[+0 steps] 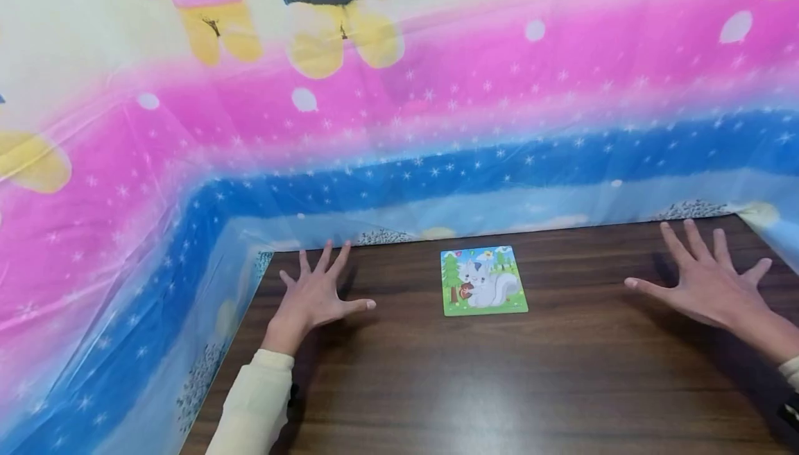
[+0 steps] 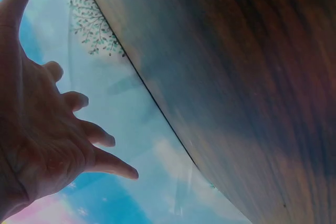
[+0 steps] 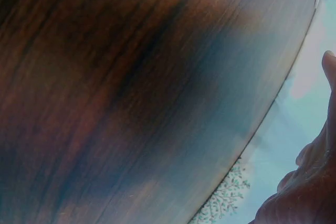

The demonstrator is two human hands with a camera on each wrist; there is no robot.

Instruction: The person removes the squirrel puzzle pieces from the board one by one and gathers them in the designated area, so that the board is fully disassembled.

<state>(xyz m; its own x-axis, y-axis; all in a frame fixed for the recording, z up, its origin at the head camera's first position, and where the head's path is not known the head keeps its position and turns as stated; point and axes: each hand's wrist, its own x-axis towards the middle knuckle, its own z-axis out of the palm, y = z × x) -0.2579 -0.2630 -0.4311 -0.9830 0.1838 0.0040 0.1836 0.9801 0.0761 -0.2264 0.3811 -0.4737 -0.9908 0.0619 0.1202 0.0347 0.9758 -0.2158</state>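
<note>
Squirrel card: flat on the surface, near its far edge.
Card feel: probably light, stiff, slick-faced; corners could dent.
Card hold: best pinched at opposite edges.
Left hand: fingers apart, empty, near the surface's far left corner.
Right hand: fingers apart, empty, near the surface's far right corner.

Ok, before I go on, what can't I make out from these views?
- Head view: the underside of the picture card, hidden because it lies face up; any fine seams are too small to tell.
- Head view: the near edge of the tabletop, cut off by the bottom edge.
- Head view: the dark item at lower right, cut off by the right edge.
- Right wrist view: most of the right hand, cut off by the right and bottom edges.
</note>
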